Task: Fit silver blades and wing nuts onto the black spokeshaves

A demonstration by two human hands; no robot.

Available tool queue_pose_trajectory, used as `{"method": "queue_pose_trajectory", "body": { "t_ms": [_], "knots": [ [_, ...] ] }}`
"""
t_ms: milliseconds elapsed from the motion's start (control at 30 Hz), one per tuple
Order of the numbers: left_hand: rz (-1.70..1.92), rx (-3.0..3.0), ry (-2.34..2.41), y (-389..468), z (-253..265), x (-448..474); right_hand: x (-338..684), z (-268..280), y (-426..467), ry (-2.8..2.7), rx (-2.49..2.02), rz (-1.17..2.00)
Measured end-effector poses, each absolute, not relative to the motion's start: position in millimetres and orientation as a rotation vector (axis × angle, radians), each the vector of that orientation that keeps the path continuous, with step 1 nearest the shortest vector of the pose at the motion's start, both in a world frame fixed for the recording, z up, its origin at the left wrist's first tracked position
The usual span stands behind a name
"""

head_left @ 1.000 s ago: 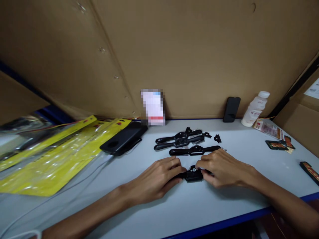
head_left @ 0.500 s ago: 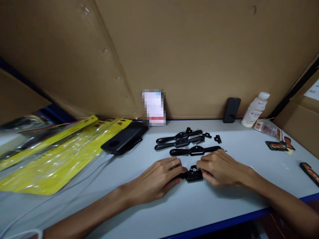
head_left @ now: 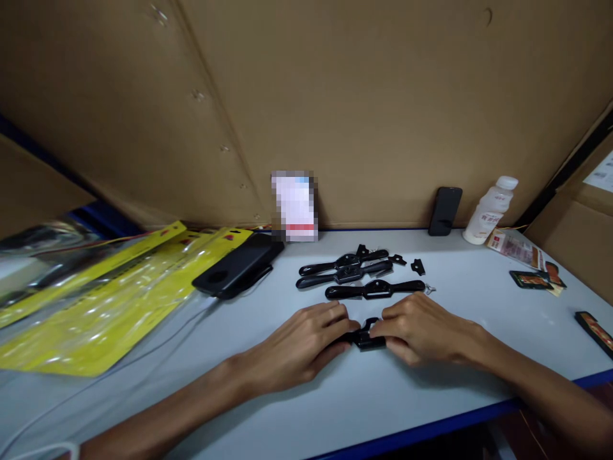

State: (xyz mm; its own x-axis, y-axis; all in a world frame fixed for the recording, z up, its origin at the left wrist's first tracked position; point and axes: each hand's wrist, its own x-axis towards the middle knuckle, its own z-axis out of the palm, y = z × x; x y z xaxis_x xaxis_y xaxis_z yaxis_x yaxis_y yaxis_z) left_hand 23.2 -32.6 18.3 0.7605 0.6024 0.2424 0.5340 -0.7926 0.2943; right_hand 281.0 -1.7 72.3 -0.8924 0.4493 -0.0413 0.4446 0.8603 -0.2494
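On the table near its front lies a black spokeshave (head_left: 368,343), mostly covered by my hands. My left hand (head_left: 311,337) is closed round its left handle. The curled fingers of my right hand (head_left: 417,327) are at the spokeshave's middle, over the spot of its silver screw, which they hide. The right handle is out of sight under that hand. Just behind lies another black spokeshave (head_left: 378,289), with two more spokeshaves (head_left: 348,273) farther back. Small black metal pieces (head_left: 418,266) and a silver thumbscrew (head_left: 430,289) rest to their right.
Yellow plastic packages (head_left: 119,306) and a black device (head_left: 237,265) with a cable are on the left. A blurred-out screen (head_left: 295,207), a dark phone (head_left: 445,211) and a bottle (head_left: 491,211) stand by the cardboard wall (head_left: 373,115). Printed packets (head_left: 517,249) lie at right.
My right hand has shifted left over the spokeshave's middle, and its fingers now cover the silver screw that was visible. My left hand has stayed on the left handle.
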Motion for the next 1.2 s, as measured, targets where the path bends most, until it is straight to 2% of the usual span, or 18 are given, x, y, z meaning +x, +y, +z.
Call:
{"method": "queue_pose_trajectory", "body": {
  "t_ms": [333,567,733,1200],
  "knots": [
    [0.536,2.746,0.893,-31,20,23,279,72,-3,-3.041,-0.816,0.267],
    [0.534,2.74,0.904,-32,18,23,286,78,5,-2.99,-1.046,0.237],
    [0.525,2.741,0.905,-32,19,22,286,76,6,-2.973,-0.864,0.389],
    [0.509,2.73,0.911,-31,20,24,286,52,16,-2.922,-0.726,0.294]
  ]
}}
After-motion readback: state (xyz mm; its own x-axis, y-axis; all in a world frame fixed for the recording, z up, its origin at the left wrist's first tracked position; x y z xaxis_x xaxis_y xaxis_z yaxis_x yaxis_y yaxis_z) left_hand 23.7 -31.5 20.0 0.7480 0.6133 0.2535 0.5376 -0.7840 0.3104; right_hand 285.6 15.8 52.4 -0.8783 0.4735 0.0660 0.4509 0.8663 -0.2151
